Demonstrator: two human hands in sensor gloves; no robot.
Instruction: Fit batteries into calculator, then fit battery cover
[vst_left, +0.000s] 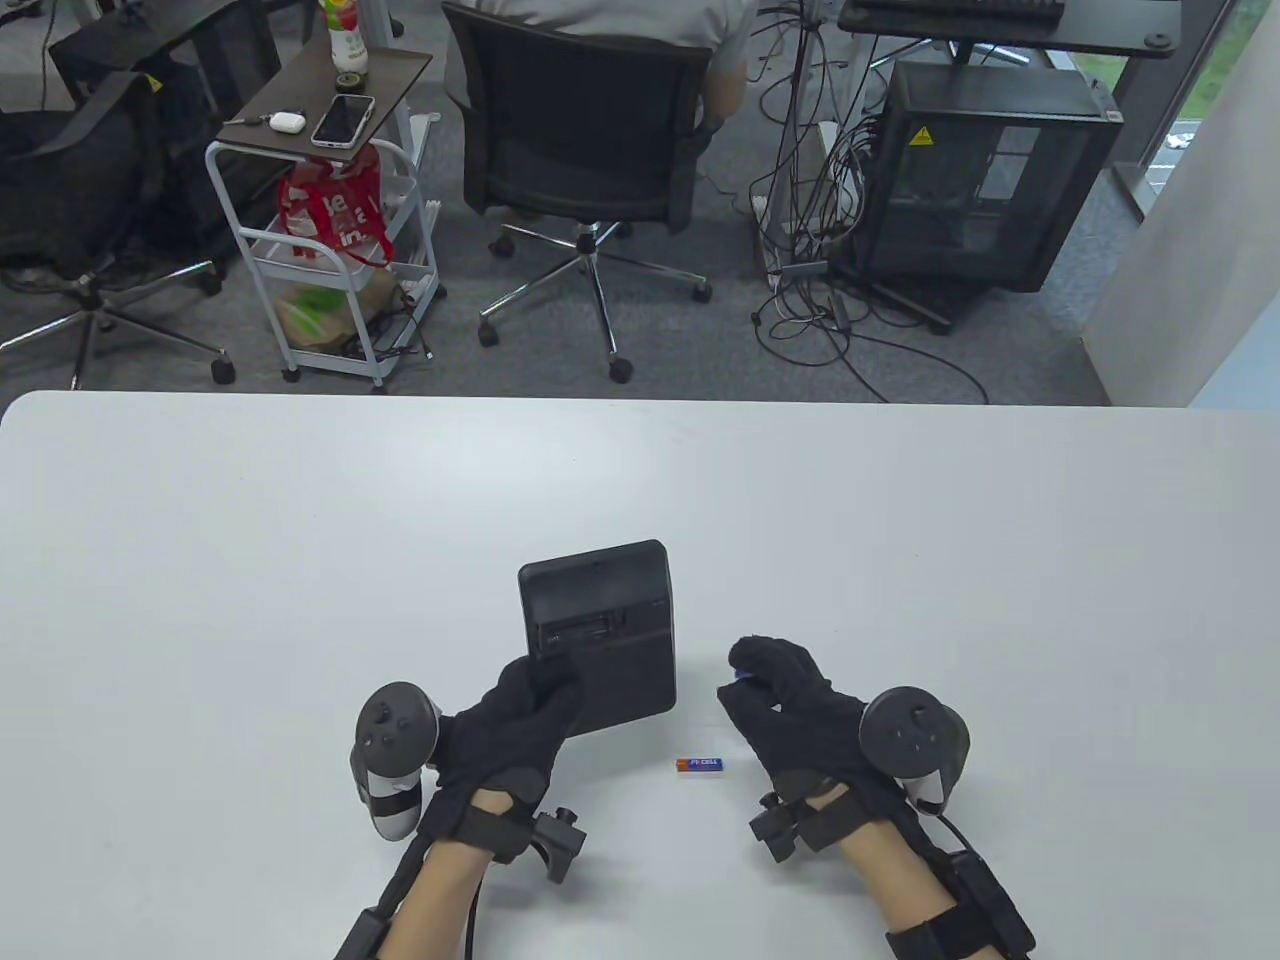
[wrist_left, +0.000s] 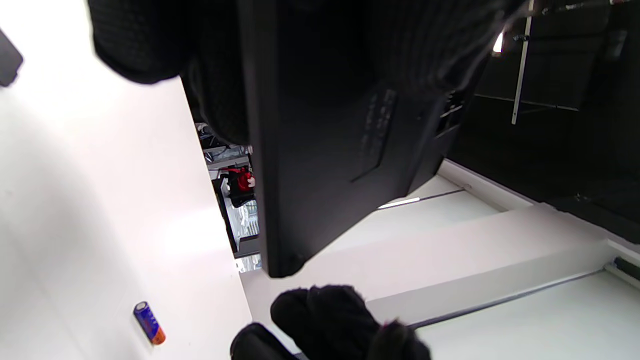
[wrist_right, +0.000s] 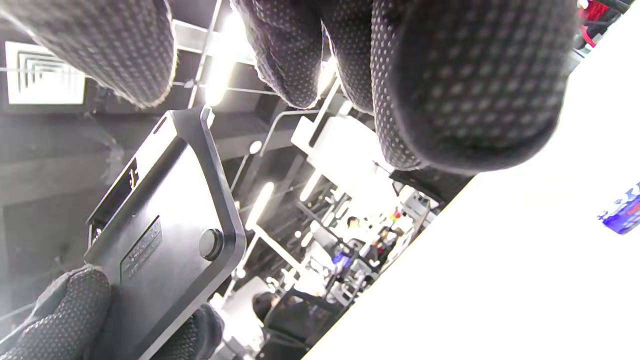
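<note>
The black calculator (vst_left: 598, 625) lies face down on the white table (vst_left: 300, 560), its battery bay (vst_left: 580, 631) open near the middle. My left hand (vst_left: 540, 690) grips its near left corner, thumb on top. In the left wrist view the calculator (wrist_left: 340, 150) looks tilted up off the table. My right hand (vst_left: 748, 672) hovers just right of the calculator, fingers curled, pinching a small blue thing that looks like a battery (vst_left: 744, 682). A second blue and orange battery (vst_left: 700, 766) lies on the table between my hands; it also shows in the left wrist view (wrist_left: 149, 322) and the right wrist view (wrist_right: 622, 215).
A dark flat object (wrist_left: 7, 60) shows at the left edge of the left wrist view; I cannot tell what it is. Beyond the table's far edge stand an office chair (vst_left: 590, 130) and a trolley (vst_left: 320, 200).
</note>
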